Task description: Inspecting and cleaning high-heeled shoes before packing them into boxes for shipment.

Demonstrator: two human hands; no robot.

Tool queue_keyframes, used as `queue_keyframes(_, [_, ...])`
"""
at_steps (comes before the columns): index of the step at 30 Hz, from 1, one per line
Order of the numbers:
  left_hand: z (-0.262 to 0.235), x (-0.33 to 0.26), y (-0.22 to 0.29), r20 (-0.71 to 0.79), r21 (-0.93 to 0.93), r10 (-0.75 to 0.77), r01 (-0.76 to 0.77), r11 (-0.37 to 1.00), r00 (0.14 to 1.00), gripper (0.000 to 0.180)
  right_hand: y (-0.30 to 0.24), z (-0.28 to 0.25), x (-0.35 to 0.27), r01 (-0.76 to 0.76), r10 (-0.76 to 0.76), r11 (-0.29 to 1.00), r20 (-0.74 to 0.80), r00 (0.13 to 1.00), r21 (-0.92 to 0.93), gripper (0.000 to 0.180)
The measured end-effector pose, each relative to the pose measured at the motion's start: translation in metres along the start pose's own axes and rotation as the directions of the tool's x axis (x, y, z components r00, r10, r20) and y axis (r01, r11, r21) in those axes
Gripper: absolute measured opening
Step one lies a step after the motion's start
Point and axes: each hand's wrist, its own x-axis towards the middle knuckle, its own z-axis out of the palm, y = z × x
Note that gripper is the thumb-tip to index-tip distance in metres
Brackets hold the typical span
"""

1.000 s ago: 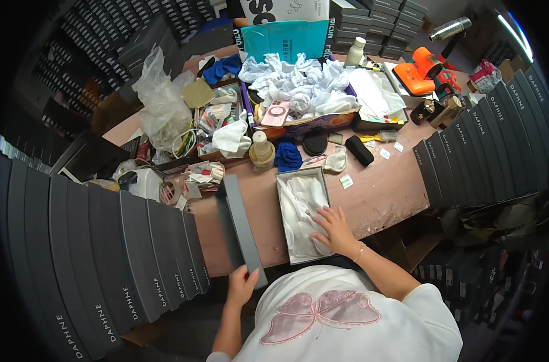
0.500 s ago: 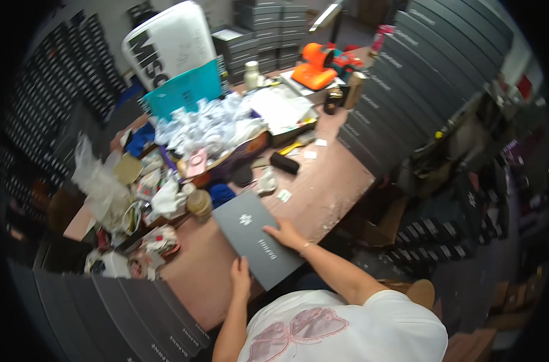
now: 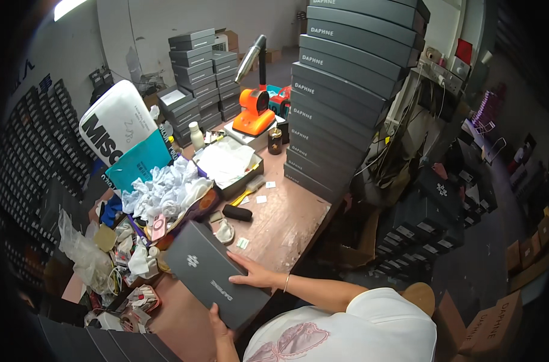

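A dark grey lidded shoebox (image 3: 211,282) with pale print is between my hands at the near edge of the pinkish worktable (image 3: 275,224). My left hand (image 3: 220,326) is closed on its near left edge, the thumb lying on top. My right hand (image 3: 253,273) grips the opposite long side, its fingers resting over the lid. Whether the box touches the table is hard to tell. Just beyond it lie a small white cloth item (image 3: 224,231), a black oblong case (image 3: 237,213) and a yellow-handled brush (image 3: 248,189).
Crumpled white paper (image 3: 166,190) fills a bin at the left. A tall stack of grey shoeboxes (image 3: 347,102) rises at the table's right rear. Behind the table's middle is an orange device (image 3: 254,114). A clear plastic bag (image 3: 84,253) hangs over clutter at the left edge.
The view has swung upward and to the right, showing more of the far wall and stacks. Both hands keep hold of the shoebox, which sits lower and further left in the picture.
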Motion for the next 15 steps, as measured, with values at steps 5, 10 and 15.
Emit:
queue_keyframes(5, [0.190,0.023,0.086,0.351,-0.192,0.443,-0.399,0.896,0.825,0.059,-0.183,-0.152,-0.044,0.598,-0.656,0.604,0.097,0.748,-0.527,0.105])
queue_keyframes(10, [0.399,0.016,0.153,0.730,-0.349,0.553,-0.476,0.807,0.403,0.051,-0.270,-0.306,-0.091,0.598,-0.931,0.217,0.020,0.364,-0.771,0.107])
queue_keyframes(15, [0.606,-0.023,0.193,0.920,-0.389,0.343,-0.531,0.753,-0.187,0.066,-0.379,-0.473,-0.140,0.462,-0.957,0.290,-0.251,0.144,-0.838,0.080])
